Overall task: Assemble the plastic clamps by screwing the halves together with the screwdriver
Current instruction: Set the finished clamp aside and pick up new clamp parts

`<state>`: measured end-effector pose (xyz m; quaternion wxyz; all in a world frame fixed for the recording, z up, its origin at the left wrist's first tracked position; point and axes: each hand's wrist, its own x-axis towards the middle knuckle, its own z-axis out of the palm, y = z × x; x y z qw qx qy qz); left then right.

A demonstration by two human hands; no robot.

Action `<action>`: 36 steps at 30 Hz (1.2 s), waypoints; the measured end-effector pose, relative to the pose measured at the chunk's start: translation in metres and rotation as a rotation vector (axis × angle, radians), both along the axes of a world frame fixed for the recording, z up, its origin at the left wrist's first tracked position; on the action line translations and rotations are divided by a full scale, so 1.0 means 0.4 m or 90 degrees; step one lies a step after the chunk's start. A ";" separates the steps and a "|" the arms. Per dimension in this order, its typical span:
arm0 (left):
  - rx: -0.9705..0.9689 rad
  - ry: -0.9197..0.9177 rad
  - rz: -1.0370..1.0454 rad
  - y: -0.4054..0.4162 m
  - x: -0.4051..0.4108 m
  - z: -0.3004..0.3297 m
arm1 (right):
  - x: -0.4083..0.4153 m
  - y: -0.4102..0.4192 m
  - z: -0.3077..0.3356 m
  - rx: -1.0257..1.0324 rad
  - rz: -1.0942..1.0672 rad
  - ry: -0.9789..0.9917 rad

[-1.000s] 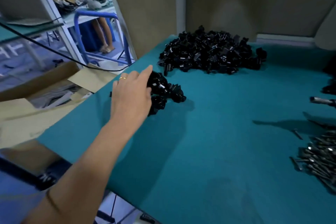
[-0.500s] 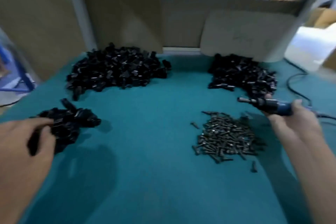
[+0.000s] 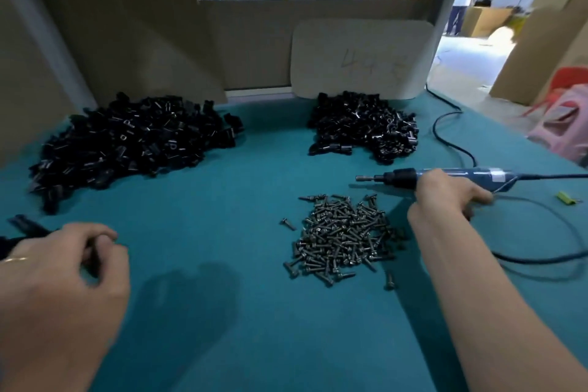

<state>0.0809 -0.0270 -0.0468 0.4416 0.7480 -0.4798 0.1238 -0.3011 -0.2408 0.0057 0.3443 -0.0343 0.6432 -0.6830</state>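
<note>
Teal-covered desk (image 3: 254,328) walled by cardboard panels at its far edge, open factory floor visible past the far right corner. Large heap of black plastic clamp halves (image 3: 133,140) toward the far left corner; second heap of black clamp parts (image 3: 366,127) right of centre at the far edge; pile of dark metal screws (image 3: 340,239) mid-desk, a few strays just beside it. Right hand (image 3: 445,197) curled around the blue corded electric screwdriver (image 3: 458,177), bit pointing left, held just beyond the screw pile. Left hand (image 3: 60,267) near the left edge, fingers curled; something dark shows between them, probably a clamp piece, but cannot confirm. A few loose black clamp pieces (image 3: 25,226) lie just past it. Judgement: pick-up stage, no halves mated yet. To do it well: seat two halves flush with holes aligned before adding a screw, hold the driver square to the hole, start gently to avoid cross-threading the plastic, keep the cable (image 3: 451,143) off the screw pile. Writing: faint pencil marks on the rounded cardboard card (image 3: 362,57), seemingly "44" plus an unreadable character. No brand legible on the driver.
</note>
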 end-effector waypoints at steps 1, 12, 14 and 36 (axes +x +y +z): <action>0.012 -0.013 0.017 -0.013 -0.021 0.021 | -0.001 0.006 -0.008 0.036 0.002 0.060; 0.172 -0.148 -0.101 -0.241 -0.073 0.015 | 0.018 0.007 -0.069 -0.026 0.268 0.776; 0.169 -0.134 -0.099 -0.319 -0.061 0.027 | 0.044 -0.010 -0.068 -0.065 0.385 0.891; 0.163 -0.203 -0.112 -0.385 -0.017 0.007 | -0.010 -0.091 -0.075 0.169 0.620 1.152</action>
